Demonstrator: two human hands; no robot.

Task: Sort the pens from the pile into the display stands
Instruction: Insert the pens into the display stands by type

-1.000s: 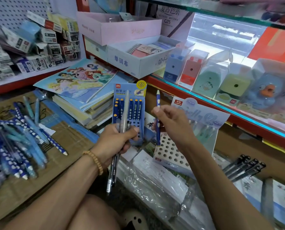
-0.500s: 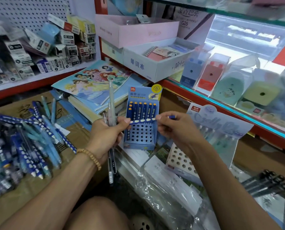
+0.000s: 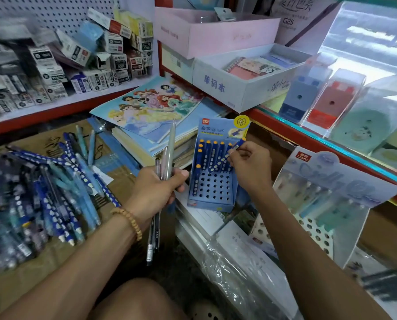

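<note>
1. Head view: the blue display stand [image 3: 212, 181] stands in the middle, with several dotted blue pens along its back rows.
2. The right hand [image 3: 250, 166], just right of the stand, pinches a dotted blue pen [image 3: 235, 147] tilted over the stand's holes.
3. The left hand [image 3: 154, 189], just left of the stand, clasps a bundle of pens [image 3: 168, 153].
4. The pen pile [image 3: 40, 192] lies well left of the stand on cardboard [image 3: 114, 183].
</note>
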